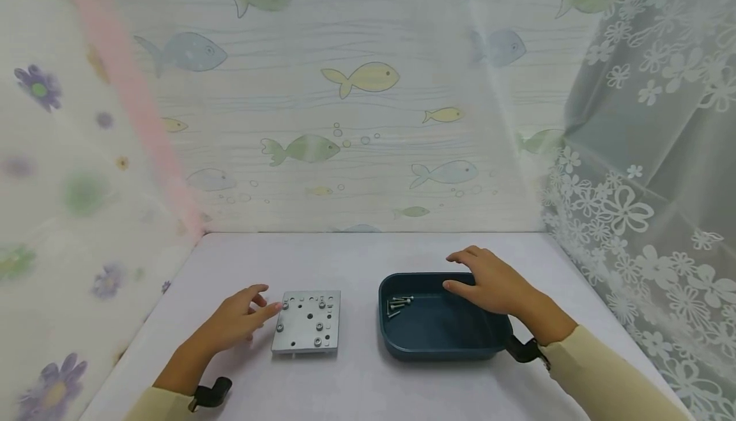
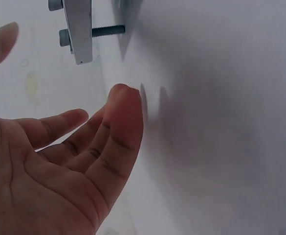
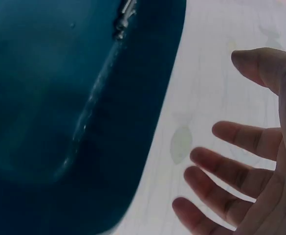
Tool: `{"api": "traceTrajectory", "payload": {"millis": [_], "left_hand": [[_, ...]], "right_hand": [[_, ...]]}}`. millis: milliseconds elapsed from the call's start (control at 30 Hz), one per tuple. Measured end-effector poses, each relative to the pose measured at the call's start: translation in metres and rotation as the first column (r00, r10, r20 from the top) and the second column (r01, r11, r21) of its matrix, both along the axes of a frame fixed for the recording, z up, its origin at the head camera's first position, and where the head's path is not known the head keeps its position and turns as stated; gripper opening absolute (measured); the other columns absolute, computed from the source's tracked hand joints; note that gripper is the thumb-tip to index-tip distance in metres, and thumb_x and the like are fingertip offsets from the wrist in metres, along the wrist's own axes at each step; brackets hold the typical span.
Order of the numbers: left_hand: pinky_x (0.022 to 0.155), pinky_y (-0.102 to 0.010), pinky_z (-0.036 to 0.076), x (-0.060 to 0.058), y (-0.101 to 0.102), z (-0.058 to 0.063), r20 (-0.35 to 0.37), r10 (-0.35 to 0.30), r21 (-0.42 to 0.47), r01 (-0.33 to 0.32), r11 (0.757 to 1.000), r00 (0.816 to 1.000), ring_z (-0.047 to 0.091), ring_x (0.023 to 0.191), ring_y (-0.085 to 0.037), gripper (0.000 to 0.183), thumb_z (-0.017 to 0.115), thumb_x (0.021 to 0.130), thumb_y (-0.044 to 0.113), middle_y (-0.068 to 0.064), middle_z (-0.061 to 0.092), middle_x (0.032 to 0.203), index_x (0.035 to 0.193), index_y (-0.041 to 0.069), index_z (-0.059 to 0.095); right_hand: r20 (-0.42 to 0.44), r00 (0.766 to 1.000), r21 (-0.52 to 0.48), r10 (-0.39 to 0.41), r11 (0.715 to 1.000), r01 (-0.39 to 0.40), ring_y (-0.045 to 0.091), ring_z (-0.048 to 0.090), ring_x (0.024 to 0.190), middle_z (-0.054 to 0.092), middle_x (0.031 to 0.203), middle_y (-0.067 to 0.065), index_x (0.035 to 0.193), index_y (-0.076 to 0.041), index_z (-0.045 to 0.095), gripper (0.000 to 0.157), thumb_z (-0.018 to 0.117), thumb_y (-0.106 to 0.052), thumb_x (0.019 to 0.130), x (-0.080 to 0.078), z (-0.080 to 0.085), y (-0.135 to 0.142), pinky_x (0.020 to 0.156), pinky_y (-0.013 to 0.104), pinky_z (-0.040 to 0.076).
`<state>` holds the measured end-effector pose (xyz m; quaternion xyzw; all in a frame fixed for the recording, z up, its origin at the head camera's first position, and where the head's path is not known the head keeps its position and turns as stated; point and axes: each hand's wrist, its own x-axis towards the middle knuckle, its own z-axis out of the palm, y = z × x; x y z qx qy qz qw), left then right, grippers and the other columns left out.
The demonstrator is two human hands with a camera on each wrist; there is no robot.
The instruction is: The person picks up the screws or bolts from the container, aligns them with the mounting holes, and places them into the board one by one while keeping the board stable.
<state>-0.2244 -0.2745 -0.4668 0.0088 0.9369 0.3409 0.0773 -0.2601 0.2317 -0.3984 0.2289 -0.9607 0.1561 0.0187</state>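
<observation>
A square silver metal plate (image 1: 301, 331) with several holes lies left of centre, raised a little off the table. Several socket-head screws (image 1: 319, 326) stand in it, and in the left wrist view a threaded screw shank (image 2: 108, 31) sticks out beneath the plate's edge. My left hand (image 1: 238, 319) is beside the plate's left edge, fingers relaxed and holding nothing, thumb tip close to a corner screw. Over the right part of a dark blue tray (image 1: 443, 352) hovers my right hand (image 1: 489, 283), its fingers spread and nothing in them. Several loose screws (image 1: 398, 305) lie at the tray's left end.
The white table (image 1: 356, 382) ends at a fish-patterned curtain (image 1: 368, 153) at the back. Flowered cloth (image 1: 86, 216) hangs on the left, a sheer lace curtain (image 1: 650, 216) on the right. A black wrist camera (image 1: 213, 393) is worn on each wrist.
</observation>
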Motion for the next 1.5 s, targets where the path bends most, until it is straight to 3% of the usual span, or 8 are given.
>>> {"api": "traceTrajectory", "payload": {"millis": [167,400,633,933,1233,1500], "left_hand": [[0.067,-0.032,0.061,-0.002,0.006,-0.006,0.059,0.047,0.158,-0.056,0.986,0.997,0.067,0.098,-0.018,0.083,0.072,0.092,0.058,-0.013,0.061,0.133,0.151,0.006,0.047],[0.074,-0.036,0.062,-0.003,0.009,-0.010,0.129,0.066,0.321,-0.104,0.941,0.989,0.069,0.099,-0.020,0.074,0.076,0.093,0.047,-0.015,0.063,0.131,0.150,0.008,0.050],[0.077,-0.039,0.063,-0.003,0.006,-0.017,0.168,0.067,0.441,-0.136,0.887,0.984,0.071,0.099,-0.022,0.065,0.077,0.094,0.032,-0.016,0.063,0.125,0.149,0.008,0.052],[0.080,-0.039,0.063,0.000,-0.006,-0.026,0.182,0.008,0.554,-0.110,0.826,0.983,0.073,0.098,-0.026,0.074,0.082,0.091,0.031,-0.017,0.069,0.124,0.152,0.005,0.049],[0.079,-0.035,0.063,-0.002,-0.005,-0.031,0.159,0.015,0.545,-0.101,0.833,0.987,0.073,0.098,-0.024,0.075,0.085,0.087,0.029,-0.015,0.073,0.123,0.151,0.008,0.053],[0.076,-0.033,0.063,-0.004,-0.006,-0.033,0.155,0.001,0.552,-0.087,0.829,0.988,0.073,0.096,-0.023,0.074,0.085,0.087,0.027,-0.014,0.075,0.119,0.150,0.007,0.054]], "right_hand": [[0.042,0.997,-0.083,0.064,0.995,-0.060,0.022,0.065,0.110,0.068,0.120,0.002,0.133,-0.016,0.066,0.047,0.070,-0.046,0.098,-0.008,-0.003,-0.007,0.093,0.048,0.055],[0.105,0.984,-0.151,0.146,0.980,-0.129,0.006,0.061,0.086,0.068,0.097,-0.010,0.126,-0.013,0.072,0.039,0.077,-0.036,0.094,-0.020,-0.012,-0.015,0.079,0.031,0.055],[0.163,0.967,-0.227,0.197,0.961,-0.158,0.005,0.065,0.085,0.073,0.096,-0.010,0.122,-0.009,0.075,0.035,0.078,-0.030,0.094,-0.030,-0.020,-0.025,0.078,0.027,0.056],[0.243,0.945,-0.255,0.221,0.954,-0.158,0.007,0.069,0.090,0.077,0.099,-0.009,0.118,-0.013,0.078,0.028,0.078,-0.027,0.094,-0.038,-0.034,-0.041,0.080,0.027,0.057],[0.295,0.930,-0.271,0.217,0.953,-0.136,0.006,0.071,0.089,0.078,0.096,-0.010,0.117,-0.013,0.079,0.027,0.078,-0.027,0.094,-0.045,-0.041,-0.046,0.079,0.031,0.059],[0.355,0.908,-0.301,0.223,0.947,-0.115,0.009,0.073,0.079,0.079,0.089,-0.006,0.114,-0.010,0.080,0.024,0.079,-0.021,0.093,-0.047,-0.043,-0.054,0.070,0.028,0.059]]}}
